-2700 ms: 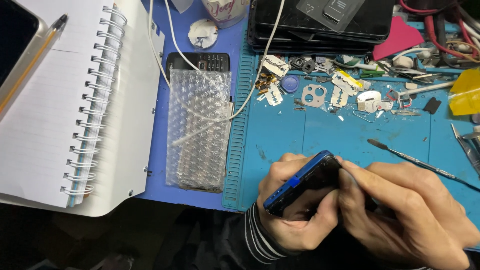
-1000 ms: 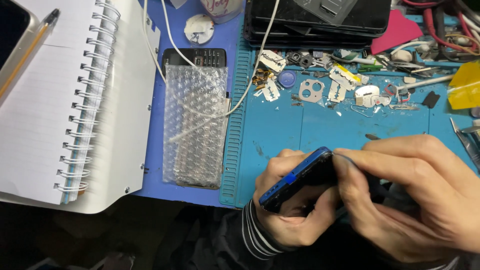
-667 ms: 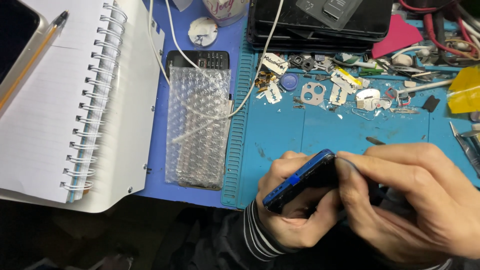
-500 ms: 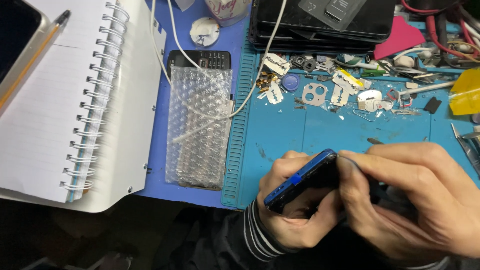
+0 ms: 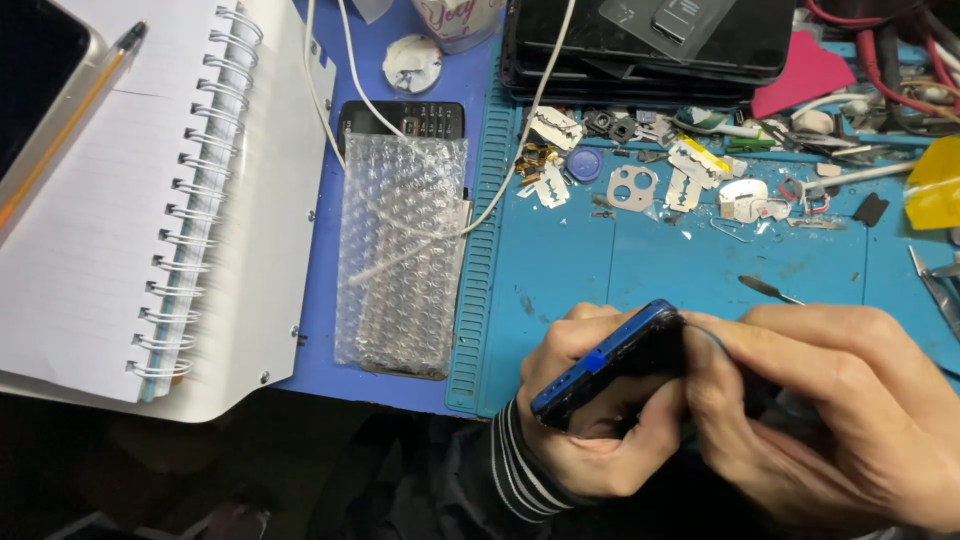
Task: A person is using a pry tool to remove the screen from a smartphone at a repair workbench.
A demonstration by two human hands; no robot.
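Blue phone (image 5: 610,360), tilted on edge, sits low over the teal mat (image 5: 640,260) on the counter, gripped by the left hand (image 5: 590,420). Right hand (image 5: 840,410) fingers pinch at its upper end, seemingly prying the casing; steady pressure seems needed.

L hand (image 5: 600,420) curled, fingers clenched; R hand (image 5: 840,410) overlapping it, fingers bent, pinching.

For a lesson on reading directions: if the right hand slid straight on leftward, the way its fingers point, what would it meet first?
Most likely the blue phone in the left hand; the right hand already seems to touch its edge.
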